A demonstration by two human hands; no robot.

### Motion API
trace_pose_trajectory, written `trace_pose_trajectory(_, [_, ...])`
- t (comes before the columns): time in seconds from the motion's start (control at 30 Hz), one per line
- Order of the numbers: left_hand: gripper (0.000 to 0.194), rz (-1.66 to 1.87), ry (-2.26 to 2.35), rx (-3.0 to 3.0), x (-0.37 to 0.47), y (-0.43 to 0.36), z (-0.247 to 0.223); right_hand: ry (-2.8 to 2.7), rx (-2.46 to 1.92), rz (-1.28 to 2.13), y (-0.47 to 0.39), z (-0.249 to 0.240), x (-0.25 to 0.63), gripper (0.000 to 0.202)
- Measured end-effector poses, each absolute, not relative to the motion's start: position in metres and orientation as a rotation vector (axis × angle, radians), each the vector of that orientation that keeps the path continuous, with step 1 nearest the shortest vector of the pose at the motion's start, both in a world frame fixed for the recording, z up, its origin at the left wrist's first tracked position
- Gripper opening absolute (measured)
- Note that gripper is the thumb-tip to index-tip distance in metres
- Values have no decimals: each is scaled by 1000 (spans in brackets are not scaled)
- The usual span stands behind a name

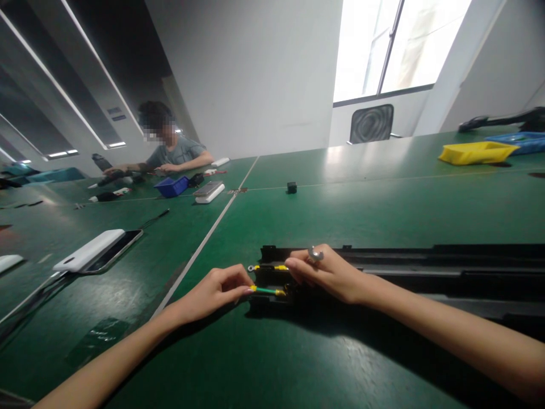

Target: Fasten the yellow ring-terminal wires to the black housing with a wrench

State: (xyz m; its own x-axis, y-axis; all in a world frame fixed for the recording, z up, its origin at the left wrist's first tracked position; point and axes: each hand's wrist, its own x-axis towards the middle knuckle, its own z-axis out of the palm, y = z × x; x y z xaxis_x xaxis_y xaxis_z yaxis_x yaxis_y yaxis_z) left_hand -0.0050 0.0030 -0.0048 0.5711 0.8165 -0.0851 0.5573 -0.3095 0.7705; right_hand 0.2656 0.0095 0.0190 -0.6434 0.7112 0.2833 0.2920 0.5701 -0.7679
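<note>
My left hand [225,287] pinches the left end of a short green-and-yellow wire [268,291], which stretches right toward the long black profile [409,267]. Behind it, a yellow wire with a ring terminal [251,268] sticks out at the profile's left end. My right hand [326,272], wearing a ring, is over that same end with its fingers drawn together. The tips are close to where both wires run in, and what they grip is hidden. The black profile lies lengthwise on the green table [204,352], reaching past the right edge of the view.
A small black block [292,187] stands mid-table. Left lie a white power bank [89,250] and a phone [117,250] with cables. A blue bin [171,186] sits near a seated co-worker [179,150]. At the far right is a yellow tray [477,153].
</note>
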Motion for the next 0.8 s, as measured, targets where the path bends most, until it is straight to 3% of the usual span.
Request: trace_pose_trajectory(0.8, [18,412,1086,1997,-4,3,-4,-2216,-817,922,10,18,265,50])
